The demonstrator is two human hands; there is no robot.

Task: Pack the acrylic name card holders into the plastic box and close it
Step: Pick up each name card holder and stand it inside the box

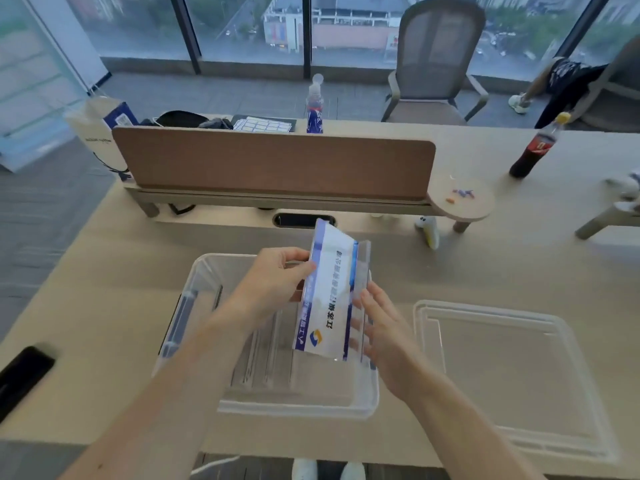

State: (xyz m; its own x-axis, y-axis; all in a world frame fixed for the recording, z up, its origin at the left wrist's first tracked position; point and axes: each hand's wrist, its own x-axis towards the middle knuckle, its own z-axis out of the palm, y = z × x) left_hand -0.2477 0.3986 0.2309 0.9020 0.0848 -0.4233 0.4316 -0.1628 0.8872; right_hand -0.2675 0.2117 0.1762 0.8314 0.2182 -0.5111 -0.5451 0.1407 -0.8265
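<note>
The left hand (273, 278) pinches the upper left edge of a card holder (329, 299), thumb and fingers closed on it. The right hand (377, 327) lies flat against the holder's right side, fingers spread and straight, pressing rather than gripping. Between the two hands the holder stands tilted, its top leaning away from the person, its lower end down inside the box (207, 268). A white and blue printed card fills the holder; a second clear pane shows just behind its right edge.

The box is clear plastic and sits open on the desk (104, 271) straight in front of the person. More clear holders lie flat on its bottom, hard to count through the glare. The lid (512, 358) lies on the desk just right of the box, apart from it. A black phone (20, 372) rests near the desk's left edge. Beyond the box stands a brown divider (273, 164), and a cola bottle (536, 147) stands far right.
</note>
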